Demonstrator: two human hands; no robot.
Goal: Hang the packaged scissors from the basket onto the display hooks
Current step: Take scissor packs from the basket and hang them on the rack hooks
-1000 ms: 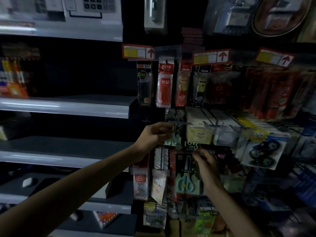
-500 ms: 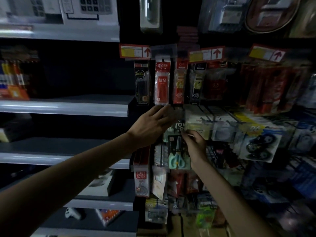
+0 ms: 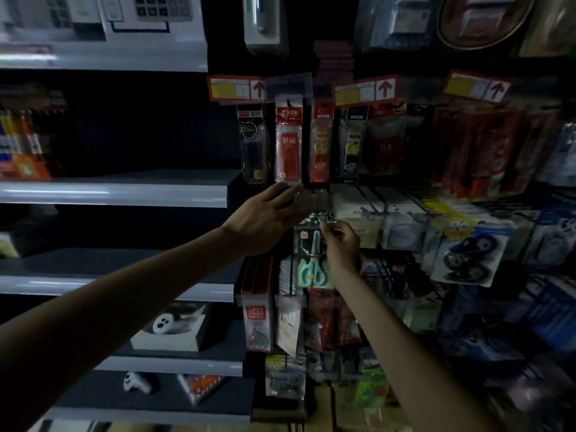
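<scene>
Two bare arms are all that shows of the person. The left forearm [image 3: 124, 307] is uncovered from the near left edge to the wrist, and the left hand [image 3: 268, 219] is bare too. The right forearm [image 3: 405, 338] (slimmer in the picture, the wide lens swelling the other) is likewise uncovered, ending in a bare right hand [image 3: 341, 244]. The dim light hides finer detail of nails and knuckles.
</scene>
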